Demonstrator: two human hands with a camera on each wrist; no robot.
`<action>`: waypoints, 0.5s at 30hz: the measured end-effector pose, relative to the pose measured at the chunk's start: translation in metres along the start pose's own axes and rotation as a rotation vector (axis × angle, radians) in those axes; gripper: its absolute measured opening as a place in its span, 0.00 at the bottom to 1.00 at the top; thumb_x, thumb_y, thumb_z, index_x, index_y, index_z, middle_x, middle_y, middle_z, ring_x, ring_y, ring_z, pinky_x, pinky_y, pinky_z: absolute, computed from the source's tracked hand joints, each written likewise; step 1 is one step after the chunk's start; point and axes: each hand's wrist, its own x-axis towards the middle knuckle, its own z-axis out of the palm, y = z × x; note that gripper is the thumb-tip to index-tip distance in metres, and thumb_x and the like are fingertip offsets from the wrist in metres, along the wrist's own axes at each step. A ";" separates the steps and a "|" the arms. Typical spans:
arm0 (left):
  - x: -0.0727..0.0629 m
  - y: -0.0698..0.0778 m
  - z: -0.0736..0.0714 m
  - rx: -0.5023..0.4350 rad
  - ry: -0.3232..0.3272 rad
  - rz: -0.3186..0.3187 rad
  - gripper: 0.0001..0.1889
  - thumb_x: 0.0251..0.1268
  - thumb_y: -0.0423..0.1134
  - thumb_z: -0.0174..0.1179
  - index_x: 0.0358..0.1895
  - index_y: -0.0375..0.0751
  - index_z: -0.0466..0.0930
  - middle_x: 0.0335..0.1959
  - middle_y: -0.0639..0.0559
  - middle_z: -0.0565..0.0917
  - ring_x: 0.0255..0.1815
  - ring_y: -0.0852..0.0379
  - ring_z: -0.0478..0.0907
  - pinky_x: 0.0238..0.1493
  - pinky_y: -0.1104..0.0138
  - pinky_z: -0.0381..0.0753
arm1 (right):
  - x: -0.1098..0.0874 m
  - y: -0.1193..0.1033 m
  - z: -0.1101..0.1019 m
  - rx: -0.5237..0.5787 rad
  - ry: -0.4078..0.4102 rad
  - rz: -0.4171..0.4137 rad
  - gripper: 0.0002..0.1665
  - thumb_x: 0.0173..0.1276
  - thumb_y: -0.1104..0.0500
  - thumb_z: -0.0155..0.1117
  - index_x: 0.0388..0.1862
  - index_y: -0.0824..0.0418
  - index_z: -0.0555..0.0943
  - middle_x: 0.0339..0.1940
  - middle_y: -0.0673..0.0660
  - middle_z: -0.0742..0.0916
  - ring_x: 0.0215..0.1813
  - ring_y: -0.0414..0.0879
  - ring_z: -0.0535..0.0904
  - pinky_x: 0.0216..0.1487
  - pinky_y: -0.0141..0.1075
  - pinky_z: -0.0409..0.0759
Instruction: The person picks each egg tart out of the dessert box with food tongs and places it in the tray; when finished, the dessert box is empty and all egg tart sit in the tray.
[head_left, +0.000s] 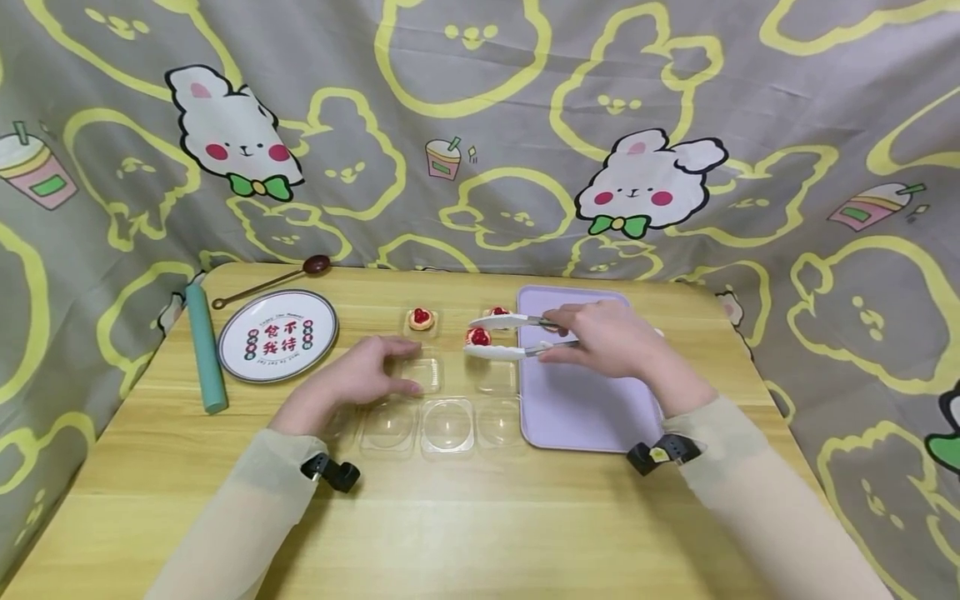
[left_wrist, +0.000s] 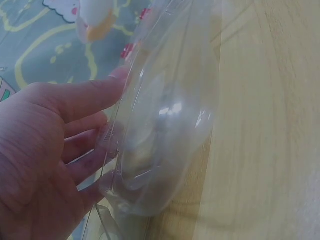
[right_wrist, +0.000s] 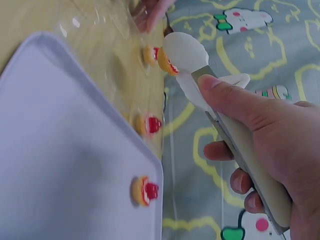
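Note:
My left hand (head_left: 367, 371) is at the left side of a clear plastic box (head_left: 426, 377), thumb and fingers curved about its edge. Through the see-through plastic (left_wrist: 165, 115) some of the fingers show in the left wrist view. My right hand (head_left: 600, 337) grips a pair of tongs (right_wrist: 245, 150) with white heads. Between those heads is a small fruit tart (head_left: 478, 336) with a red topping, held up to the right of the left hand's box. Two more tarts stand behind: one tart (head_left: 422, 319) in a clear box, another tart (right_wrist: 150, 125) beside the tray.
A lilac tray (head_left: 585, 417) lies under the right hand, with one tart (right_wrist: 144, 191) on it. Several clear boxes (head_left: 447, 425) form rows at the middle. On the left are a printed plate (head_left: 247, 358), a brown spoon (head_left: 316, 265) and a green roll (head_left: 205, 350). A patterned curtain (head_left: 480, 208) hangs behind.

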 end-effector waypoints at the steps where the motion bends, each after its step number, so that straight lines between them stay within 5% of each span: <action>1: 0.000 0.000 0.000 0.001 0.000 0.001 0.40 0.60 0.48 0.80 0.74 0.38 0.76 0.76 0.39 0.73 0.79 0.37 0.64 0.81 0.45 0.57 | -0.003 0.004 -0.001 0.001 0.002 0.003 0.39 0.71 0.32 0.69 0.64 0.61 0.85 0.37 0.48 0.87 0.31 0.42 0.78 0.36 0.42 0.80; 15: 0.001 -0.002 0.001 0.006 0.003 -0.003 0.42 0.60 0.49 0.80 0.75 0.37 0.74 0.76 0.40 0.73 0.79 0.38 0.65 0.81 0.46 0.58 | -0.053 0.051 -0.005 -0.003 -0.009 0.173 0.36 0.71 0.36 0.72 0.64 0.62 0.84 0.48 0.58 0.90 0.40 0.52 0.84 0.44 0.52 0.83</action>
